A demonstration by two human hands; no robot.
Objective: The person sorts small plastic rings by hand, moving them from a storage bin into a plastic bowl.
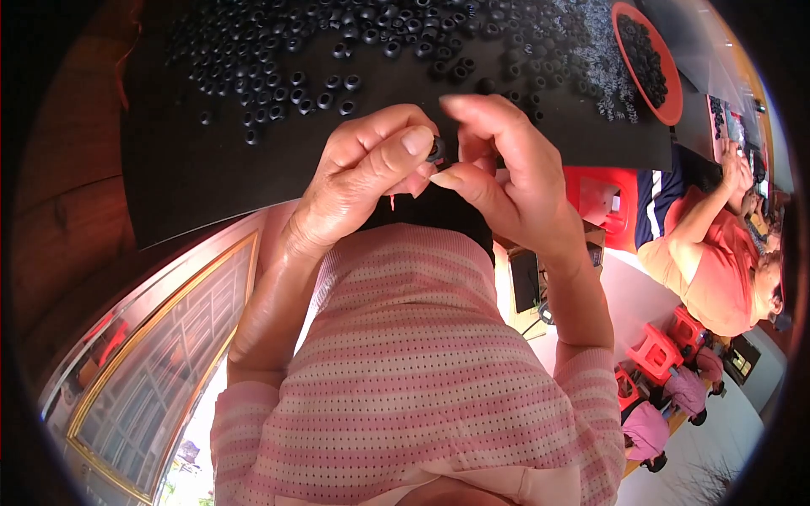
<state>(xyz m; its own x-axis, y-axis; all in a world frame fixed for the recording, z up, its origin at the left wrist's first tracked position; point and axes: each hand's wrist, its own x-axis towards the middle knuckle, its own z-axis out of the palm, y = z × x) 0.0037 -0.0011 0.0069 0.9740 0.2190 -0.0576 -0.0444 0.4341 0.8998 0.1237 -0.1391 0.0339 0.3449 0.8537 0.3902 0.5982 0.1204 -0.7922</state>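
Just over the near edge of the black table [194,177], my left hand [363,169] pinches a small black ring-shaped part [436,150] between thumb and fingers. My right hand [523,169] is beside it, thumb and index finger spread apart around the part's right side. Its thumb tip comes close below the part; whether they touch I cannot tell. Many similar hollow black parts [274,84] lie scattered across the table beyond my hands. To their right spreads a heap of small, thin grey-blue pieces [603,63], too fine to make out.
An orange bowl [673,108] filled with dark small parts stands at the table's far right. A red stool [601,198] is by the right table edge. Another person [704,253] sits on the right, hands raised, with more people and red stools [656,354] farther back. A framed board [169,363] is at lower left.
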